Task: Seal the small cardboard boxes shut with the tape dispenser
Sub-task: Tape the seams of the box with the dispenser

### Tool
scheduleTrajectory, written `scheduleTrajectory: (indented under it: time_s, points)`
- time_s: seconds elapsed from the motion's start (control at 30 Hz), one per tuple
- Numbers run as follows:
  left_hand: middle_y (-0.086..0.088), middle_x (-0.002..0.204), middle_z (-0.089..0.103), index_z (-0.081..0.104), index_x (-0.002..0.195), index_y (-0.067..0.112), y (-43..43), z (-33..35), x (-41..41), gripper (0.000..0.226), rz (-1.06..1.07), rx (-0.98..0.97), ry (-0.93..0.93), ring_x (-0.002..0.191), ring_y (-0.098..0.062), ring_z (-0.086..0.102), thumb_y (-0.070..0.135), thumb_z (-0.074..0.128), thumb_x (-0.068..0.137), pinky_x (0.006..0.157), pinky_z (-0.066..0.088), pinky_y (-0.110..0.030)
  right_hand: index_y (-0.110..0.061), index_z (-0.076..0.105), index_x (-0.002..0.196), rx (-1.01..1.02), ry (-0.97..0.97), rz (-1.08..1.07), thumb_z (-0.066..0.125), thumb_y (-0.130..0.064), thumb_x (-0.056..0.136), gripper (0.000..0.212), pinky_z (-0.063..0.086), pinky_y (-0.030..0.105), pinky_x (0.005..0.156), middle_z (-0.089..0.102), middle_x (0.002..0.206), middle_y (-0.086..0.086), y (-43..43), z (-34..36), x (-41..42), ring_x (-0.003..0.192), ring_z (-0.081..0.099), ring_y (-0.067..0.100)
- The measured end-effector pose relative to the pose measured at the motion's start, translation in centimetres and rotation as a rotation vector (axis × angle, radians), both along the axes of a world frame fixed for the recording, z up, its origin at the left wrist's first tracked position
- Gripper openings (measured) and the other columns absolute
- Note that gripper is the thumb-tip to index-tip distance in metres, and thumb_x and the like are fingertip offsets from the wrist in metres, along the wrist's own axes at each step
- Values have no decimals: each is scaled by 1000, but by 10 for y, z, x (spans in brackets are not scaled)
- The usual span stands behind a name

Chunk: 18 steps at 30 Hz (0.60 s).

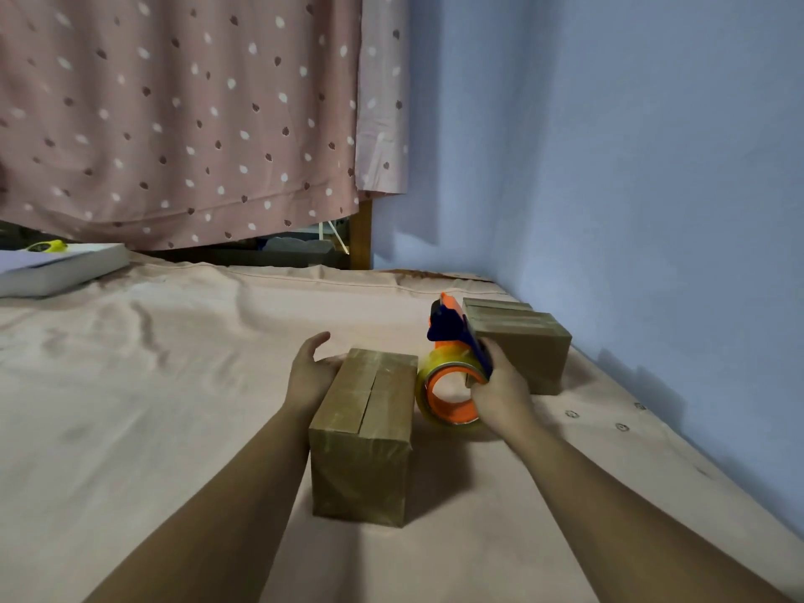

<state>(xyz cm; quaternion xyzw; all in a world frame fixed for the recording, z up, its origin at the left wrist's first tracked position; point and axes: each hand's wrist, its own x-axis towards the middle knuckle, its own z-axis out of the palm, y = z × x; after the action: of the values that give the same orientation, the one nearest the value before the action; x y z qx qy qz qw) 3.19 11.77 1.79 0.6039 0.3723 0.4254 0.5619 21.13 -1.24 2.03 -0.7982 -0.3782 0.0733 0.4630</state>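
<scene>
On pink bedsheet [152, 385], left hand [311, 378], fingers apart, against near box [365, 428]; right hand [500, 396] clamped round tape dispenser [452, 376].

Two cardboard boxes are certain, the centre box [365, 411] and the right box [530, 350], with a possible third box [496, 304] behind the right one. One tape dispenser [452, 337]. One flat white box [65, 267] at left carries one yellow object [45, 246].

Dim, even indoor light from the left; the far box [528, 346] and curtain [174, 124] throw soft shadows on the wall [631, 167]. Wide-angle bowing at edges; overall slight softness.
</scene>
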Motion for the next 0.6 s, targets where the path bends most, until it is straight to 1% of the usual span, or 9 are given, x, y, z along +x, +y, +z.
scheduleTrajectory:
  time_s: [0.1, 0.2, 0.3, 0.33, 0.4, 0.43, 0.5, 0.53, 0.6]
  points:
    - [0, 84, 66, 35, 143, 12, 3, 0, 2, 56, -1, 16, 53, 75, -12, 61, 6, 58, 93, 62, 45, -19, -30, 31, 146, 3, -5, -10, 53, -1, 91, 66, 42, 36, 96, 48, 137, 5, 1, -2, 0, 125, 47, 28]
    - [-8, 102, 64, 31, 144, 12, 5, 6, 3, 58, -33, -3, 161, 78, -15, 58, 10, 59, 93, 55, 41, -16, -30, 31, 146, -8, -24, -24, 55, -4, 92, 64, 43, 41, 98, 48, 137, 5, 2, -3, -1, 125, 47, 28]
    - [-9, 92, 63, 41, 138, 7, 8, 8, -2, 48, -83, 21, 353, 74, -18, 60, 4, 55, 92, 57, 44, -24, -29, 32, 146, -8, -48, -32, 54, -2, 92, 64, 43, 40, 99, 48, 137, 6, 2, -2, -3, 126, 47, 28]
    - [-12, 95, 64, 46, 135, 5, 8, 6, -4, 44, -82, 56, 431, 80, -22, 62, 3, 54, 92, 61, 46, -27, -28, 32, 146, -9, -50, -35, 53, -1, 92, 64, 43, 39, 98, 48, 137, 6, 2, -2, -3, 125, 47, 28]
    - [-15, 113, 64, 55, 127, 5, 6, 0, -8, 37, 39, 168, 536, 102, -28, 61, 4, 54, 91, 73, 43, -29, -29, 32, 146, -17, -62, -29, 53, 0, 91, 65, 42, 37, 99, 47, 138, 6, 2, -1, -2, 126, 46, 28]
    - [-13, 119, 63, 59, 124, 6, 3, 1, -8, 33, 119, 188, 495, 107, -27, 59, 5, 54, 91, 78, 42, -29, -29, 32, 146, -22, -68, -25, 53, 1, 91, 66, 42, 37, 99, 46, 139, 6, 2, -1, -2, 126, 45, 28]
    - [-7, 115, 65, 64, 115, 8, -8, 11, -8, 25, 159, 149, 277, 99, -21, 59, 13, 48, 96, 81, 44, -28, -30, 31, 146, -32, -74, -19, 53, 1, 91, 68, 41, 37, 100, 45, 140, 6, 1, -1, -3, 127, 44, 28]
    - [-1, 105, 65, 64, 110, 10, -15, 17, -6, 26, 99, 137, 215, 92, -17, 58, 21, 42, 101, 75, 43, -25, -29, 31, 146, -33, -77, -18, 53, 2, 91, 67, 41, 37, 100, 45, 140, 6, 0, -1, -3, 128, 44, 28]
    - [9, 89, 57, 56, 104, 19, -29, 22, -5, 36, -61, 109, 157, 85, -12, 54, 41, 29, 103, 68, 38, -21, -28, 31, 147, -36, -65, -20, 50, 3, 91, 67, 41, 39, 100, 44, 140, 7, -3, -2, -4, 127, 44, 29]
